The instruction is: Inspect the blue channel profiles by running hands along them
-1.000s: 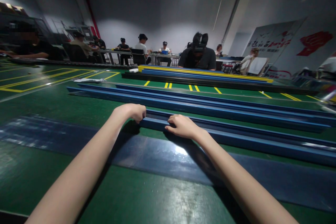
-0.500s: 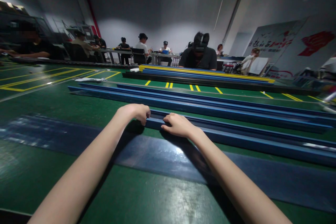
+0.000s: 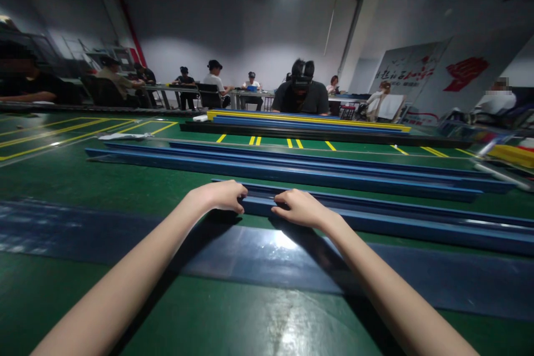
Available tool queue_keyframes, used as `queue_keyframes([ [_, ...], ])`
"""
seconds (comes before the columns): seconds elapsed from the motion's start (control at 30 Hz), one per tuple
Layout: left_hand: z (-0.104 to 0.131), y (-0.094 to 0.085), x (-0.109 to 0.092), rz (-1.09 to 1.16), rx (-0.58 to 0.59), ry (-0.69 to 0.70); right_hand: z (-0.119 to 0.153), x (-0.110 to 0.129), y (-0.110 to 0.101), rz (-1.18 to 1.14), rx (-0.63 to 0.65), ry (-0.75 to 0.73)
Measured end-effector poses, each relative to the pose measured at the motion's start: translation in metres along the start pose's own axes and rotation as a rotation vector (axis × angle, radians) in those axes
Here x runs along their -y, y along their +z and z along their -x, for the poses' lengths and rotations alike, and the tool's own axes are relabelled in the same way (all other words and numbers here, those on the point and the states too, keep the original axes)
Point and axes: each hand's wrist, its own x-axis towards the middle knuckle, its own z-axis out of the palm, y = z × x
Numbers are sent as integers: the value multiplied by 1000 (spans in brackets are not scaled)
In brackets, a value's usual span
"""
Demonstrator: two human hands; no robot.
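Note:
A long blue U-shaped channel (image 3: 387, 226) lies across the green table in front of me, its left end showing just behind my left wrist. My left hand (image 3: 228, 196) bends over its near wall close to that end, thumb in front and fingers over the top edge. A short way to the right, my right hand (image 3: 301, 208) pinches the same wall between thumb and curled fingers. Between the hands a stretch of the wall is visible. Nearer to me, beneath my forearms, a flat blue translucent strip (image 3: 258, 256) lies on the table.
More blue channels (image 3: 267, 169) lie parallel just beyond. Farther back are a black rail (image 3: 250, 132) and a yellow rail (image 3: 308, 118). Yellow lines mark the green table (image 3: 267, 317). A person (image 3: 300, 97) sits opposite; others work at tables behind.
The view has turned to the right, so the background has slid left. Both hands have shifted right along the blue channel, and its left end now shows past my left hand.

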Motion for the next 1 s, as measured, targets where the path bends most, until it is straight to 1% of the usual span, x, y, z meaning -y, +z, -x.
queue_keyframes([
  [0.13, -8, 5, -16, -5, -52, 50, 22, -18, -3, 13, 4, 51],
  [0.23, -18, 6, -34, -4, -106, 109, 36, -31, -7, 20, 21, 90],
  [0.33, -27, 3, -57, -2, -134, 176, 52, -44, -11, 11, 36, 125],
  [0.4, -33, -1, -73, -14, -135, 180, 63, -54, -12, -3, 34, 150],
  [0.53, -44, -6, -106, -50, -195, 216, 90, -75, -10, -45, 14, 206],
  [0.7, -61, -4, -137, -55, -274, 318, 126, -99, -10, -53, -32, 295],
  [0.83, -69, 0, -152, -46, -363, 383, 142, -107, -11, 18, -27, 366],
  [1.0, -70, 5, -158, -41, -427, 409, 141, -103, -10, 184, -53, 393],
])
